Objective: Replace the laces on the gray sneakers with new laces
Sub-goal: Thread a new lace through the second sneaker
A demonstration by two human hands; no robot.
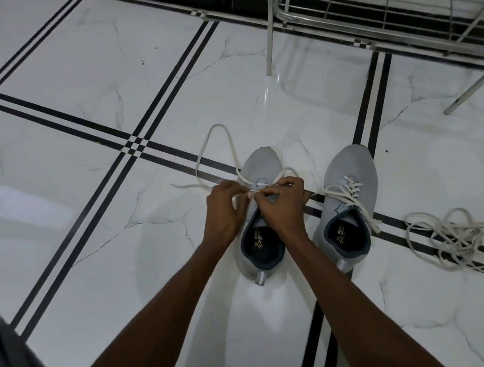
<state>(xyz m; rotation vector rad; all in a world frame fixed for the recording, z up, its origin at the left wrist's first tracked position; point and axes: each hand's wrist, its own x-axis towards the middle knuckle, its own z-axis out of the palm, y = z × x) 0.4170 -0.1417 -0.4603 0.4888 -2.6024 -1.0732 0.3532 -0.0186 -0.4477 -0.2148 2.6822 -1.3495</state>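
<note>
You have two gray sneakers on the white marble-patterned floor (101, 61), side by side with toes pointing far. The left sneaker (262, 162) carries one new white lace (208, 153), threaded through its farthest eyelets only; the lace loops out over the floor to the far left. The right sneaker (349, 167) is already laced with a flat white lace (345, 194) in crossed rows, its loose ends trailing off both sides. A tangled heap of off-white laces (455, 239) lies on the floor to the right of that shoe; you cannot count them. Both sneakers have smooth knit uppers, dark blue linings and dark insoles with a yellow logo.

Your left hand (225, 210) pinches the lace beside the left sneaker's tongue, so its grip is grasping the lace. Your right hand (283, 205), fingers curled, grasps the same lace over the eyelets. A metal wire rack (387, 19) stands at the far right.
</note>
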